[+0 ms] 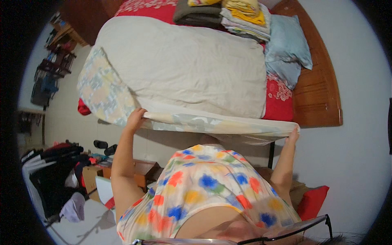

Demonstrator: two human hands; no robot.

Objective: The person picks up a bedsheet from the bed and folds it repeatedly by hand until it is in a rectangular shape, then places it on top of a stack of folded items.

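Note:
A large bed sheet (pixel 183 69) lies spread over the bed, mostly white side up with soft wrinkles. Its near edge and far-left corner show a pale pattern of yellow, grey and green. My left hand (pixel 136 119) grips the near edge towards the left, fingers curled over the cloth. At the right end of that edge, my right hand (pixel 292 135) is closed on the sheet's corner. Between both hands the edge is stretched into a band along the bed's near side. Part of it hangs down below.
Red floral bedding (pixel 279 98) shows beneath the sheet. Blue pillows (pixel 288 45) lie against the wooden headboard (pixel 318 90). Folded cloths (pixel 247 18) and a dark folded blanket (pixel 196 14) sit at the far side. Left are piled clothes (pixel 55 171) and a cardboard box (pixel 92 179).

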